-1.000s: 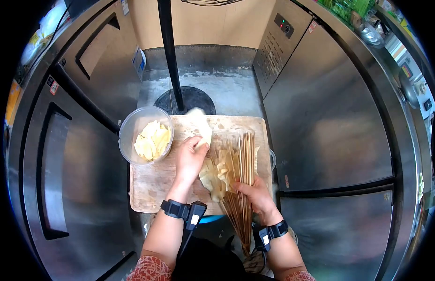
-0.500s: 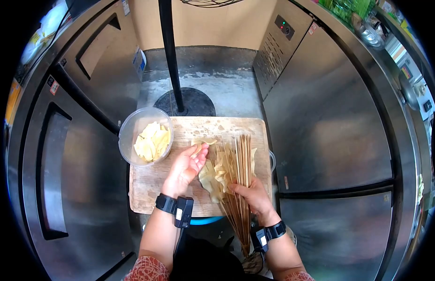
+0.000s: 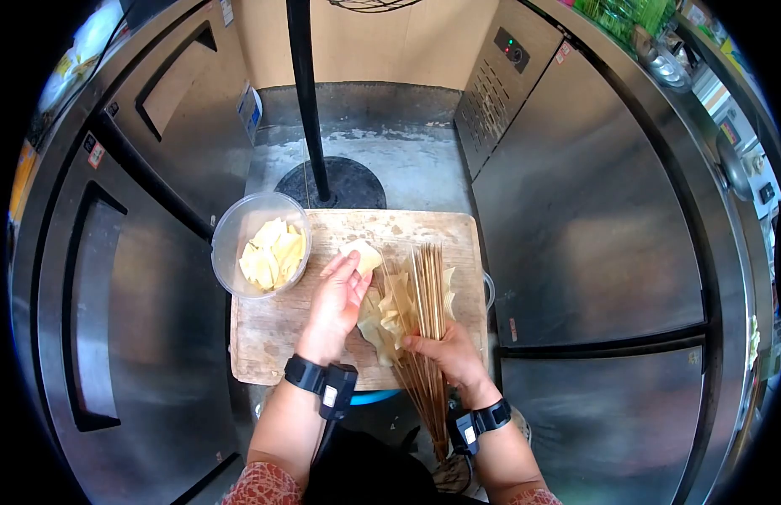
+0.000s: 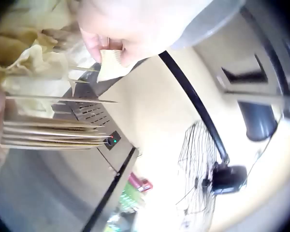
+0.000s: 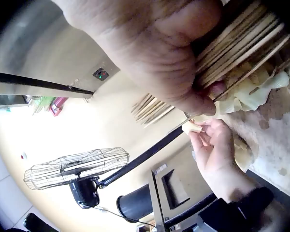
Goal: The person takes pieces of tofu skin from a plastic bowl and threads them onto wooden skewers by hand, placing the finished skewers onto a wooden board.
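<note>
The left hand (image 3: 336,301) pinches a pale yellow sheet piece (image 3: 362,255) between thumb and fingers, over the middle of the wooden board (image 3: 273,341). The right hand (image 3: 454,353) grips a thick bundle of thin wooden sticks (image 3: 427,295), its thumb across them. In the right wrist view one stick (image 5: 251,70) stands apart from the bundle, its tip close to the pinched piece (image 5: 191,127). Crumpled sheets (image 3: 378,324) threaded on other sticks lie left of the bundle. A clear round tub (image 3: 225,252) with more yellow pieces (image 3: 274,252) sits at the board's left.
Steel cabinets (image 3: 592,219) stand on both sides. Beyond the board a black pole (image 3: 305,109) rises from a round base (image 3: 357,181) on the floor. A blue rim (image 3: 374,396) shows below the board's near edge. A wire fan (image 4: 198,169) appears in the left wrist view.
The sheet piece in the left hand was long and swung upward, then hung toward the sticks; now it looks short and folded. The right hand and its bundle have shifted slightly left.
</note>
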The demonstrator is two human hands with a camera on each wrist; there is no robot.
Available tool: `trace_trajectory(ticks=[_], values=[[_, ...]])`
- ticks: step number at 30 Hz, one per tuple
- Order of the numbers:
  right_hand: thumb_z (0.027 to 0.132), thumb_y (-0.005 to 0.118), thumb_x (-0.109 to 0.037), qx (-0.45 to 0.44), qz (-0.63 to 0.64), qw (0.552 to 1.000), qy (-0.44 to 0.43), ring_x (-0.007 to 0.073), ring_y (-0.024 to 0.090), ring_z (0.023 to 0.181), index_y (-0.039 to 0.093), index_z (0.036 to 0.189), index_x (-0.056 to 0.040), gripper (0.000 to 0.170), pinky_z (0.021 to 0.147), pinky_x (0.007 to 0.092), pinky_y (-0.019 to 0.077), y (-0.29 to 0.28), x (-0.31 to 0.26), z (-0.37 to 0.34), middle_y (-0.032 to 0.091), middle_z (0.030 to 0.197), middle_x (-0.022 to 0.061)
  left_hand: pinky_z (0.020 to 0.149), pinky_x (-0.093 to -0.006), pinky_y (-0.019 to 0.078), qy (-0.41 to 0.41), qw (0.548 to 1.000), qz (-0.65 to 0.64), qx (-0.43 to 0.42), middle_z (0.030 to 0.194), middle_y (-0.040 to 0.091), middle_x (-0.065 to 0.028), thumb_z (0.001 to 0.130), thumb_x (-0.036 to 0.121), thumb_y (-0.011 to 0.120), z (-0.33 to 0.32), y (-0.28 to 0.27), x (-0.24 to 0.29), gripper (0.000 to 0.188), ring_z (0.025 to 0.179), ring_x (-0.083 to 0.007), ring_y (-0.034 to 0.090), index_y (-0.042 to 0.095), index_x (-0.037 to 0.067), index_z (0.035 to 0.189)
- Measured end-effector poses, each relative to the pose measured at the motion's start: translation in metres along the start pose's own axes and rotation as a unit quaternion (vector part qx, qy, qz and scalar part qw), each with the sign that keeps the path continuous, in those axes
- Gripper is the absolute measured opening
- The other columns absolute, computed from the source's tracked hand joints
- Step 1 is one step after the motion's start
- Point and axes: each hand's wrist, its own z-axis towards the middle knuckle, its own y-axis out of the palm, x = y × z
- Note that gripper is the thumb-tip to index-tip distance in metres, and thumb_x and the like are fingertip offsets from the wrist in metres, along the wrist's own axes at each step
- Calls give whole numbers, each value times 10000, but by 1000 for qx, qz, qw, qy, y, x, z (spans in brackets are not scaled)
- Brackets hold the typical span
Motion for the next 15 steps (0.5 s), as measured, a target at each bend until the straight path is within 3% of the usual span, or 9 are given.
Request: trace_trajectory(ticks=[4,13,15], values=[[766,699,-18,0,-29,1000,2,109,592,784,549,1078,-1,347,719,238,499,3,-1,0,624,873,36,772,-279,487,122,983,125,-52,979,640,-27,880,123,590,-9,14,7,180,883,-110,603,604,61,1049],[765,700,-19,2,-47,999,-5,103,587,782,553,1082,3,350,719,237,494,5,5,5,627,884,34,817,-243,471,225,925,259,-161,1015,645,-74,899,91,550,-21,24,13,228,920,-116,599,588,-22,1092],[767,700,-23,1,-45,999,-9,102,586,781,554,1080,2,346,718,238,492,5,5,5,627,883,33,757,-219,470,256,909,293,-149,938,654,-56,876,47,570,-22,25,10,189,849,-87,595,609,-26,1046]])
